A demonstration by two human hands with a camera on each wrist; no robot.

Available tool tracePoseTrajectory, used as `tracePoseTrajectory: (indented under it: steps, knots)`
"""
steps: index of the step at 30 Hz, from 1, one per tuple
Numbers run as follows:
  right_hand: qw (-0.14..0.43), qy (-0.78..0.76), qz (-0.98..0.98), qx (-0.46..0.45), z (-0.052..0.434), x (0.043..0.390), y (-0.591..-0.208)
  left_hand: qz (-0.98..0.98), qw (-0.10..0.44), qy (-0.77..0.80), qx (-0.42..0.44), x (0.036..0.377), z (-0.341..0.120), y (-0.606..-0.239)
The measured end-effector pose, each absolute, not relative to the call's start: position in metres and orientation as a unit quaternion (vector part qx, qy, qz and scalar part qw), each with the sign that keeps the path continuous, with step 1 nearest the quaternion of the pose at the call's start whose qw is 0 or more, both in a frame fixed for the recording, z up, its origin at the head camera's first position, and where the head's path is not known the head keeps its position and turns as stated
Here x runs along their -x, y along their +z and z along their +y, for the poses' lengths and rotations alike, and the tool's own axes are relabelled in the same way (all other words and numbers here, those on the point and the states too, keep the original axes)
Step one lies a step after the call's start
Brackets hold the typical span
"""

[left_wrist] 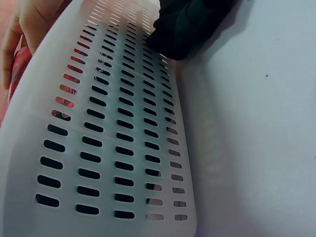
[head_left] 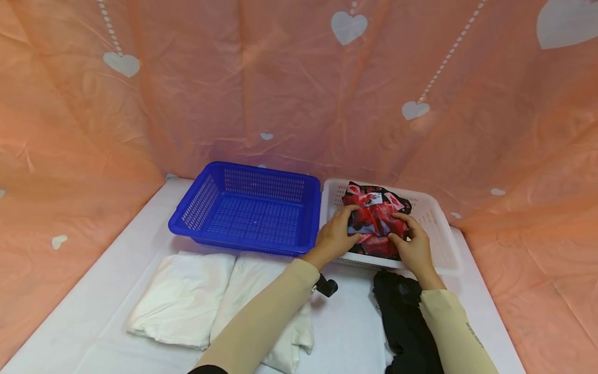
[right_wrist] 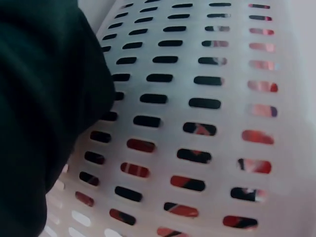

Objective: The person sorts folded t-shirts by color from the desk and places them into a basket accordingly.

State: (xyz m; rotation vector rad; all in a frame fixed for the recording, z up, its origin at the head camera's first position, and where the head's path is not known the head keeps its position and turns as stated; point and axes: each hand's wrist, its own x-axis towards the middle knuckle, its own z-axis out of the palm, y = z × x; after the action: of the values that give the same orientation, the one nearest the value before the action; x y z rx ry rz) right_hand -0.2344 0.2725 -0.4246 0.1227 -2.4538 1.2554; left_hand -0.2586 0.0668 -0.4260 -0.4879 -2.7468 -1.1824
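A red and black patterned garment (head_left: 376, 221) lies bundled in the white slotted basket (head_left: 439, 244) at the right. My left hand (head_left: 347, 227) holds its left side between fingers and thumb, and my right hand (head_left: 404, 232) holds its right side the same way. The left wrist view shows the basket's outer wall (left_wrist: 113, 138) close up, with my fingers (left_wrist: 27, 27) and red fabric (left_wrist: 15, 74) at its upper left. In the right wrist view the red fabric (right_wrist: 187, 182) shows through the wall's slots (right_wrist: 197, 79).
A blue slotted basket (head_left: 196, 208) stands left of the white one. Two folded white cloths (head_left: 182, 296) (head_left: 254, 291) lie at the table's front. A black garment (head_left: 406, 317) (left_wrist: 187, 24) (right_wrist: 44, 98) lies against the white basket under my right forearm. Pink curtains close in all sides.
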Motion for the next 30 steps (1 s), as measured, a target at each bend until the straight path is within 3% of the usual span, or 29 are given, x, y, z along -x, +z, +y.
tracePoseTrajectory:
  steps: [17,30]
  knots:
    - [0.076,0.434,-0.898,-0.006,0.274,0.239,-0.421,-0.943,0.018,-0.307,0.127,0.258,0.075,-0.423]
    - [0.049,0.331,-0.942,-0.022,0.276,0.244,-0.422,-0.971,-0.007,-0.208,0.120,0.261,0.082,-0.422]
